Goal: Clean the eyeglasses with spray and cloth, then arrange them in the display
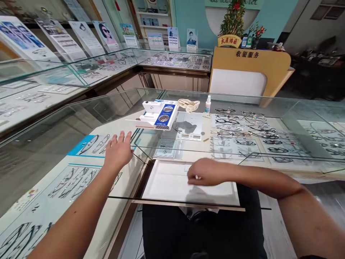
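Note:
My left hand (118, 150) lies flat with its fingers spread on the glass counter top (81, 118), above rows of eyeglass frames inside the case. My right hand (206, 172) is curled over an empty white tray (172, 185) pulled out at the front of the counter. Its fingers pinch something small and pale that I cannot make out. A white and blue box (159, 114) stands on the glass ahead of my left hand.
A beige cloth (188, 104) and a small spray bottle (207, 104) sit on the glass further back. Several glasses (242, 126) lie in the case on the right. More display cases run along the left. A wooden cashier desk (248, 72) stands behind.

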Tool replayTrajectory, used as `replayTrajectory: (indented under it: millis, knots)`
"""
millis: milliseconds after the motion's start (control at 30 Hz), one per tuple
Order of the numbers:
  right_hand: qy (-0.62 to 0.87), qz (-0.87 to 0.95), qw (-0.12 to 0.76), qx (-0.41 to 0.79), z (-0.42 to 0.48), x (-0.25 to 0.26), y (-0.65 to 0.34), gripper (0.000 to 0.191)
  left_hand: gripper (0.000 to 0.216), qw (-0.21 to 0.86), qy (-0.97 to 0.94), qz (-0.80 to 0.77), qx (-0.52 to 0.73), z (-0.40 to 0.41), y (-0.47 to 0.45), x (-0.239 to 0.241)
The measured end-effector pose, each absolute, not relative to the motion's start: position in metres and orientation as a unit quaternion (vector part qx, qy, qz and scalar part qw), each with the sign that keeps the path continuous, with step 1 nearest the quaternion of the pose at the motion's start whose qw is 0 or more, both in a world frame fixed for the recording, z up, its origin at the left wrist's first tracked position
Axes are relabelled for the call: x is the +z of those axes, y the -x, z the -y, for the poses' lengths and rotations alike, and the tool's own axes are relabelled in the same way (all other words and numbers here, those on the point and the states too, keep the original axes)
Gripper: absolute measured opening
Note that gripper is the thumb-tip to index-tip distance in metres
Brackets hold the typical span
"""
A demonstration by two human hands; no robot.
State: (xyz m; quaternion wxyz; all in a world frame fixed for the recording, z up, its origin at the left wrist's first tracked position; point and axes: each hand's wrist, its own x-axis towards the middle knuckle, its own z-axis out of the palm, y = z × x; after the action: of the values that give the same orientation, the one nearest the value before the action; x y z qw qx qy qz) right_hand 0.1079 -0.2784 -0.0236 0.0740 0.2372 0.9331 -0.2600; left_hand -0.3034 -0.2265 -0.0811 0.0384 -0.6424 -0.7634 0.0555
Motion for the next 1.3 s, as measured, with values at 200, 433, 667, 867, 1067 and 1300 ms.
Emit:
replayTrajectory:
  millis: [200, 433, 667, 867, 1067, 1300]
  knots:
    - [-0.480, -0.877, 0.008, 0.024, 0.205, 0.027, -0.246, 0.018, 0.080, 0.052, 0.650, 0.756, 0.053, 0.229, 0.299, -0.080]
    - [-0.524, -0.847, 0.075, 0.035, 0.173, -0.003, -0.297, 0.033, 0.084, 0.041, 0.649, 0.758, 0.053, 0.228, 0.298, -0.077]
    - [-0.534, -0.842, 0.064, 0.041, 0.168, -0.018, -0.286, 0.042, 0.085, 0.049, 0.653, 0.754, 0.054, 0.229, 0.299, -0.078]
    - [-0.551, -0.831, 0.041, 0.067, 0.177, -0.024, -0.278, 0.040, 0.089, 0.048, 0.649, 0.757, 0.057, 0.228, 0.298, -0.076]
    - [-0.572, -0.816, 0.037, 0.071, 0.184, -0.022, -0.276, 0.043, 0.090, 0.047, 0.647, 0.759, 0.055, 0.227, 0.299, -0.077]
    - [-0.457, -0.887, -0.069, -0.014, 0.262, 0.025, -0.232, 0.043, 0.088, 0.035, 0.648, 0.759, 0.051, 0.228, 0.297, -0.076]
